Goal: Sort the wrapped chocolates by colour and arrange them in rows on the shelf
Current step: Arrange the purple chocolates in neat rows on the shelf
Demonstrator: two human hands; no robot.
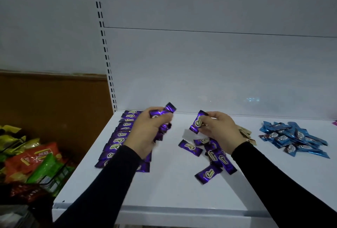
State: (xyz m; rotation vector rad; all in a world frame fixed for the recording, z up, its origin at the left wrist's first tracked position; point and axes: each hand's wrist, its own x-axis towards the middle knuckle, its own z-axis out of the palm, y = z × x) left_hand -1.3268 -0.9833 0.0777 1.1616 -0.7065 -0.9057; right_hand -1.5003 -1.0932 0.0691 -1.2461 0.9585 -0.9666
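— Holding a bunch of purple chocolates (162,116) in my left hand (147,133), fingers wrapped tight round them, just above the purple row (116,139) at the shelf's left end.

— And your right?

— My right hand (219,129) pinches one purple piece (197,122) by its end, over the loose purple pile (212,155). The blue heap (293,139) lies well apart on the right of the shelf (173,187).

— How would you place them well?

— I'd lay each flat, label up, edge touching its neighbour, feeding singles from the bunch so none slips. Brownish wrappers (245,133) peek out behind my right wrist; those come later.
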